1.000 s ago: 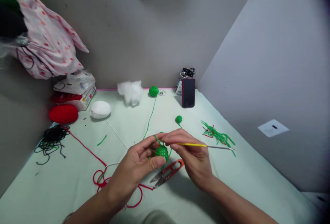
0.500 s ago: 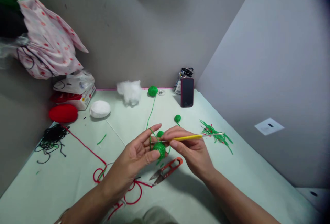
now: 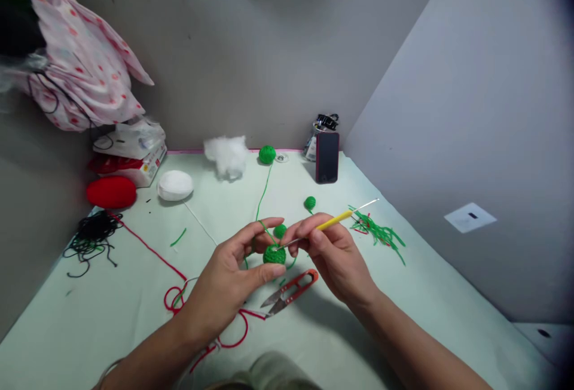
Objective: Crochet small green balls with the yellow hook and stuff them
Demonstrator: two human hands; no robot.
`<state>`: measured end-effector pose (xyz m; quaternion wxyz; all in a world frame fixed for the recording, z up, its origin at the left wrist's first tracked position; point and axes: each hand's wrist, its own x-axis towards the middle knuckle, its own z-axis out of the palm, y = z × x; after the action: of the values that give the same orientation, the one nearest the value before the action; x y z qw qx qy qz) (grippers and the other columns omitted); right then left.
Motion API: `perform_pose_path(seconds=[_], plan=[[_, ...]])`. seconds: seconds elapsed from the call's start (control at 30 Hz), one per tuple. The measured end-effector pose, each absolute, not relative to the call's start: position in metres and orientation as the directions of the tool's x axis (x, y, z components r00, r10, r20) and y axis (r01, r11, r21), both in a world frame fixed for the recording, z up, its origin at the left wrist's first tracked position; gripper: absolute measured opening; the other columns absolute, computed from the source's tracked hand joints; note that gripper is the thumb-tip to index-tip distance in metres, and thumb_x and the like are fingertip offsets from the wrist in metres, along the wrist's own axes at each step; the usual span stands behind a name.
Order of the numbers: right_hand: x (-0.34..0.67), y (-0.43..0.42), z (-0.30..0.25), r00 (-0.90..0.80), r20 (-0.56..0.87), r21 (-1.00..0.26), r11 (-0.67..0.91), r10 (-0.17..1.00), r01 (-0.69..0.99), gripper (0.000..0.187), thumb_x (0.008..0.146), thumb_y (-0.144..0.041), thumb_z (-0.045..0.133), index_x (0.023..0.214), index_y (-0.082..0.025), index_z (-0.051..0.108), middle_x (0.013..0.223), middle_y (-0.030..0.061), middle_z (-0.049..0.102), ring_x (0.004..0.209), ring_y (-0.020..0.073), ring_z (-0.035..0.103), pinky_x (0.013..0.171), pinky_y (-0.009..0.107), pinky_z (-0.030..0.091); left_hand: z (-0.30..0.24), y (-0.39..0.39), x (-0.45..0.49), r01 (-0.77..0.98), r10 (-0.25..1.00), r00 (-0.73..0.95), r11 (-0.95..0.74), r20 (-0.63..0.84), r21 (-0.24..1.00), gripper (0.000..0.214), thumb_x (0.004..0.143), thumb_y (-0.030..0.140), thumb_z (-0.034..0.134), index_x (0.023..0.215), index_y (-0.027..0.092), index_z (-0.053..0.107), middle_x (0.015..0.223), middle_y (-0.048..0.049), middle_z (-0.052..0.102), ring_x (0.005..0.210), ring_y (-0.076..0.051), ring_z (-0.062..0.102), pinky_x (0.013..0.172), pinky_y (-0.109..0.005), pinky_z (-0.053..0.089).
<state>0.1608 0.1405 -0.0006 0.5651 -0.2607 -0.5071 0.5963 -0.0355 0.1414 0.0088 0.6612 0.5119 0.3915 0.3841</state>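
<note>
Between the thumb and fingers of my left hand [image 3: 242, 264] is a small green crochet piece [image 3: 274, 255], rounded in shape. Green yarn [image 3: 263, 191] runs from it over my left index finger to a green yarn ball [image 3: 267, 154] at the back. My right hand [image 3: 338, 255] pinches a crochet hook with a yellow handle [image 3: 335, 221]. The hook's left tip meets the top of the crochet piece; its other metal end points up to the right. Just behind the piece shows a small green ball [image 3: 280, 231]. Another green crocheted ball [image 3: 310, 203] lies farther back.
Orange-handled thread snips [image 3: 293, 292] lie open below my hands. Red yarn [image 3: 235, 342] loops near my left forearm. Right of my hands are green yarn scraps [image 3: 379, 231]. Behind stand a phone [image 3: 327, 158], white stuffing [image 3: 226, 157] and a white yarn ball [image 3: 175, 185].
The hook has tilted, its right end rising and swinging left. Its left tip has moved onto the crochet piece's top, which now faces up more. My left fingers have curled closer around it.
</note>
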Motion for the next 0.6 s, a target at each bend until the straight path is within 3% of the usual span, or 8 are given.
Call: perform_pose_path(seconds=[0.17,0.6], plan=[[0.169,0.141,0.002,-0.302,0.287,-0.922,0.177,0.909,-0.343,0.016,0.103,-0.035,0.063,0.101,-0.026,0.077,0.100,0.0021,0.078,0.089,0.0139,0.069,0.084,0.028,0.055,0.011,0.141,-0.037,-0.051,0.911,0.390,0.164,-0.132,0.985,0.054,0.078,0.028,0.084,0.130,0.032,0.070,0.103,-0.0005,0.069,0.109,-0.022,0.063,0.104,-0.038,0.042],[0.175,0.138,0.016,-0.351,0.429,-0.899,0.432,0.832,-0.072,0.018,0.105,-0.027,0.059,0.103,-0.023,0.076,0.097,0.0060,0.077,0.097,0.0197,0.074,0.088,0.037,0.060,0.009,0.140,-0.036,-0.015,0.939,0.328,0.115,-0.104,0.993,0.050,0.075,0.029,0.087,0.124,0.031,0.076,0.100,-0.0017,0.068,0.103,-0.023,0.059,0.099,-0.038,0.043]])
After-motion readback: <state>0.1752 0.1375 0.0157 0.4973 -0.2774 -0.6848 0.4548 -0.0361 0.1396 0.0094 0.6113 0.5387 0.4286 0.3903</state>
